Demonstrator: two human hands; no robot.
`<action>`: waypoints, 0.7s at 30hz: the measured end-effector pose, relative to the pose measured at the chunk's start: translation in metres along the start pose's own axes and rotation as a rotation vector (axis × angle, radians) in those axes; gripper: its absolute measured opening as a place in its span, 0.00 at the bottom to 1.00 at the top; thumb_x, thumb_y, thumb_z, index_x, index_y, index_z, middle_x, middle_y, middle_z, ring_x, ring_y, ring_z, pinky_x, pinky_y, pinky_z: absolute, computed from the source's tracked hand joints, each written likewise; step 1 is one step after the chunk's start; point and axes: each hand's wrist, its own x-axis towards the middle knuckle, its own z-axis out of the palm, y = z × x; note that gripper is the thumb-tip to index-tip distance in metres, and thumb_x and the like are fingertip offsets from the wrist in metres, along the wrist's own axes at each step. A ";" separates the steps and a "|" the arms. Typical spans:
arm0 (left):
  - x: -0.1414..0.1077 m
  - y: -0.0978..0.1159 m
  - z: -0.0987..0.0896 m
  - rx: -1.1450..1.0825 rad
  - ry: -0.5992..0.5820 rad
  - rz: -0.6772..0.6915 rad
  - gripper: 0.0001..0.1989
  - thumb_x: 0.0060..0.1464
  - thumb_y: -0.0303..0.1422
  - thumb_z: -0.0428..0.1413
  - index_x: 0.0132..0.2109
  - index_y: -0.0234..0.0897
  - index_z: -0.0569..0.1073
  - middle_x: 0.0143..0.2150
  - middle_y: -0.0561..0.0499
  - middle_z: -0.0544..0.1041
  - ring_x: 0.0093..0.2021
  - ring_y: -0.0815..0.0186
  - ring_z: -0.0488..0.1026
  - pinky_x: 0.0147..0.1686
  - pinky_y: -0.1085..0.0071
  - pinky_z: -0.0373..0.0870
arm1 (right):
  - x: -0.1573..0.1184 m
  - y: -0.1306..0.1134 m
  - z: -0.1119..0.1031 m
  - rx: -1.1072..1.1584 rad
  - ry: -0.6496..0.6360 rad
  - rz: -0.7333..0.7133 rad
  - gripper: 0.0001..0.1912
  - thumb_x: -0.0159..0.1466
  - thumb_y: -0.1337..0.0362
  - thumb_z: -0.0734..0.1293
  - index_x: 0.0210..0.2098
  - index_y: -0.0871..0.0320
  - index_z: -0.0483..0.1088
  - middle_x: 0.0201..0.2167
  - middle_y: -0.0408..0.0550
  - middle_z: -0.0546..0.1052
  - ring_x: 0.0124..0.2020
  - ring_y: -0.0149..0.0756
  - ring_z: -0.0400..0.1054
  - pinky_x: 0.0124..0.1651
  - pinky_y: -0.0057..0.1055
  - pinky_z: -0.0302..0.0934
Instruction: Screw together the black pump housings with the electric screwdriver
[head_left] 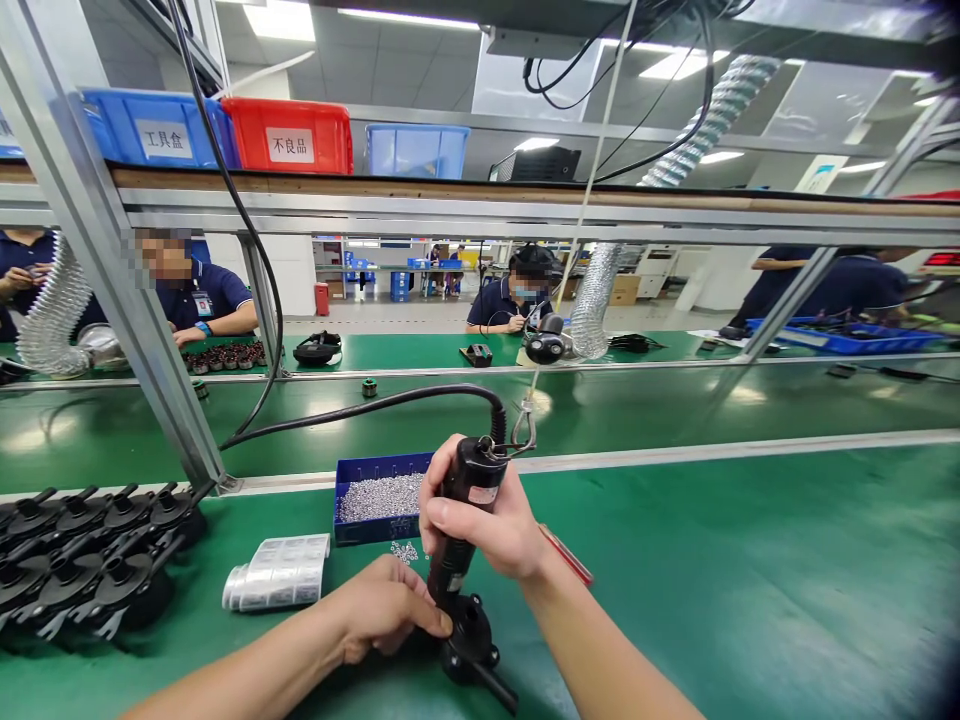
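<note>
My right hand (pixel 484 515) is wrapped round a black electric screwdriver (pixel 480 470), held nearly upright with its lower end at a round black part (pixel 471 640) on the green table. The screwdriver hangs from a cord and has a black cable. My left hand (pixel 394 608) is closed at the left side of the black part, its thumb near the screwdriver's tip; its fingertips are partly hidden. Just behind the hands sits a blue bin (pixel 375 528) of small metal pieces, with a few loose metal pieces (pixel 405 551) in front of it.
Several black assemblies (pixel 82 560) stand in rows at the left, near a roll of labels (pixel 276 573). A red-handled tool (pixel 566 555) lies right of my right hand. A metal post (pixel 142 290) rises at left. People sit across the bench.
</note>
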 end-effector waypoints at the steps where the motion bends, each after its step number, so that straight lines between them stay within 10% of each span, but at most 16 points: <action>1: 0.001 -0.001 0.001 -0.006 0.005 0.002 0.15 0.35 0.39 0.72 0.26 0.38 0.76 0.15 0.61 0.62 0.13 0.76 0.46 0.14 0.69 0.33 | 0.000 0.000 -0.001 0.004 0.000 -0.001 0.15 0.63 0.65 0.83 0.41 0.57 0.75 0.28 0.41 0.82 0.23 0.33 0.79 0.28 0.25 0.72; 21: 0.003 -0.002 0.004 -0.029 0.015 -0.003 0.16 0.34 0.39 0.71 0.23 0.40 0.71 0.13 0.62 0.59 0.12 0.77 0.45 0.15 0.70 0.34 | -0.004 0.001 -0.010 0.065 -0.087 0.031 0.20 0.61 0.61 0.83 0.40 0.55 0.69 0.26 0.39 0.79 0.19 0.32 0.74 0.23 0.25 0.66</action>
